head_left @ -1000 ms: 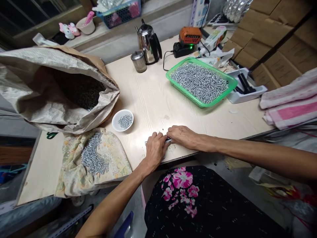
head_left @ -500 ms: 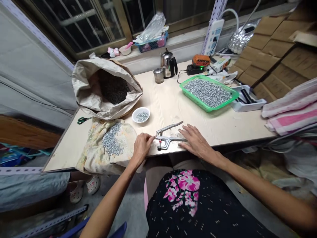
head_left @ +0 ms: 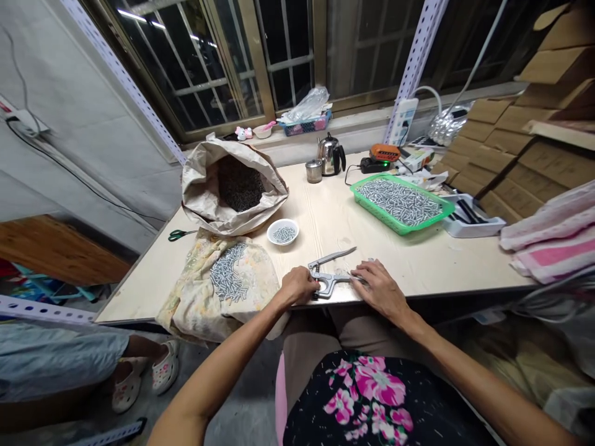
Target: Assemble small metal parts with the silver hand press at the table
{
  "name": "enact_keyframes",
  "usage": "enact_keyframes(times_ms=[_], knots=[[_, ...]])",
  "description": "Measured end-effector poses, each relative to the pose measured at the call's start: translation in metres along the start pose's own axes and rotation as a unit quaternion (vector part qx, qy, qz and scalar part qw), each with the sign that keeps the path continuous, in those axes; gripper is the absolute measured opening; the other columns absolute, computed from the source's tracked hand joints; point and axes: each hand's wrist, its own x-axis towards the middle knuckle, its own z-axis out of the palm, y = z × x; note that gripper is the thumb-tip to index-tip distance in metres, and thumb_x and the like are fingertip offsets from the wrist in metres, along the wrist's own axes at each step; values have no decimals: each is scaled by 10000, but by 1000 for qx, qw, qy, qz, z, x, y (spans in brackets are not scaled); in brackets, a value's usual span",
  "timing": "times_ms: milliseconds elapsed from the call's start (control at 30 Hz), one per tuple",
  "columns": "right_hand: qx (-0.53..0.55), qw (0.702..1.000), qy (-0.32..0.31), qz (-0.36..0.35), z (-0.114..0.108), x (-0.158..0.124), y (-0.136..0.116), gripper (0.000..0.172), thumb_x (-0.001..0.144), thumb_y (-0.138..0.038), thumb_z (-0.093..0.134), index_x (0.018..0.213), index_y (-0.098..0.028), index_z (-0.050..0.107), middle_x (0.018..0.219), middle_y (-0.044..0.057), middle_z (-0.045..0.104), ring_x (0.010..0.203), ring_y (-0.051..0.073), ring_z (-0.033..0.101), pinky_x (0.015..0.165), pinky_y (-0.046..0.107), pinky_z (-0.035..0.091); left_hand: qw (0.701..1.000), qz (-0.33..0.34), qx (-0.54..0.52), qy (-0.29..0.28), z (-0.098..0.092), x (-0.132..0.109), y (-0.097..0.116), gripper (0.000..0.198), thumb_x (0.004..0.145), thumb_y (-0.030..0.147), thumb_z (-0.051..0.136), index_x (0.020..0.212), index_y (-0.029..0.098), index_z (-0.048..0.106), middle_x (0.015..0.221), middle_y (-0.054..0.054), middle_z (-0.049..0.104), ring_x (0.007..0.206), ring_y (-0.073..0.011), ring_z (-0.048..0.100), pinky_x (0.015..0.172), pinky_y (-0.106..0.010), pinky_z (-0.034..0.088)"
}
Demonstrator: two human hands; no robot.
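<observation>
A pair of silver spring-loaded pliers (head_left: 329,282) lies at the table's front edge, its two handles spread apart and pointing right. My left hand (head_left: 298,286) is closed at the head of the pliers, covering part of the jaws. Over the end of the lower handle, my right hand (head_left: 379,288) has its fingers curled. The upper handle is untouched. Left of my left hand, a heap of small silver screw-like pieces (head_left: 227,275) rests on a patterned cloth (head_left: 263,269). More such pieces are in a small white bowl (head_left: 283,241) behind the pliers.
A green basket (head_left: 403,230) of silver pieces stands at right, beside a grey tray (head_left: 474,230). An open paper sack (head_left: 199,186) holds dark pieces. Scissors (head_left: 179,235), a kettle (head_left: 329,155) and stacked cardboard (head_left: 488,139) are around. Another person's legs (head_left: 139,353) show at left.
My left hand has moved in over the head of the pliers. The fingers of my right hand, spread before, now curl at the lower handle. The camera view has tilted up.
</observation>
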Motion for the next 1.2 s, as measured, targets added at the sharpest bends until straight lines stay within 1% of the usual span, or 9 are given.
enact_keyframes(times_ms=[100, 267, 433, 600, 700, 800, 967, 1067, 1200], knots=[[0, 1000, 2, -26, 5, -2, 6, 190, 943, -301, 534, 1011, -215, 689, 1042, 84, 669, 1071, 247, 605, 1079, 521, 393, 1000, 16, 5, -9, 0, -5, -8, 218, 750, 302, 624, 658, 139, 736, 564, -32, 615, 602, -152, 570, 544, -240, 335], [33, 998, -25, -44, 6, -2, 11, 182, 973, -297, 501, 941, -224, 664, 1020, 55, 681, 1042, 213, 603, 1054, 478, 402, 997, 21, 53, 49, -2, -12, -12, 209, 741, 228, 570, 698, 127, 747, 641, -78, 667, 648, -170, 594, 577, -250, 358], [51, 998, -24, -19, 5, -3, 12, 174, 986, -307, 483, 932, -218, 622, 964, 43, 686, 954, 198, 615, 1006, 452, 409, 998, -16, -50, -39, -7, -11, -14, 183, 735, 245, 618, 646, 123, 722, 544, -27, 607, 560, -146, 568, 525, -229, 357], [33, 999, -24, -3, 7, -5, 11, 184, 988, -316, 485, 931, -214, 625, 925, 45, 682, 917, 204, 605, 889, 392, 424, 982, 57, -63, 166, -23, -10, -18, 207, 814, 205, 568, 696, 126, 719, 673, -39, 672, 661, -146, 604, 619, -237, 393], [28, 999, -30, -4, 6, -6, 11, 197, 990, -324, 481, 929, -212, 632, 915, 46, 682, 907, 203, 606, 850, 368, 425, 955, 104, -57, 272, -51, 1, -9, 268, 913, 271, 529, 796, 136, 730, 814, -58, 703, 746, -155, 626, 681, -246, 419], [25, 999, -30, -14, 4, -7, 10, 197, 988, -322, 482, 933, -216, 639, 925, 43, 688, 907, 200, 613, 835, 354, 427, 944, 97, 2, 314, -88, 15, -9, 283, 955, 303, 513, 915, 151, 748, 929, -76, 708, 843, -174, 638, 740, -256, 436], [24, 999, 4, -35, 3, -8, 10, 199, 976, -343, 507, 942, -215, 655, 926, 33, 705, 897, 190, 627, 826, 334, 425, 945, -22, 113, 307, -130, 11, -63, 266, 955, 294, 510, 1038, 204, 746, 1055, -71, 705, 959, -201, 633, 806, -272, 448], [22, 999, 7, -35, 3, -9, 10, 221, 979, -371, 499, 945, -218, 654, 928, 27, 707, 889, 195, 624, 800, 334, 419, 945, -98, 196, 243, -128, -1, -105, 262, 941, 246, 499, 1002, 178, 744, 1033, -91, 701, 989, -227, 616, 809, -290, 447], [38, 999, -4, -29, 1, -10, 10, 259, 985, -412, 471, 966, -222, 647, 945, 29, 702, 897, 207, 618, 781, 342, 411, 946, -110, 254, 169, -111, -8, -134, 269, 935, 197, 466, 953, 172, 733, 1018, -103, 676, 1005, -228, 590, 828, -295, 440]])
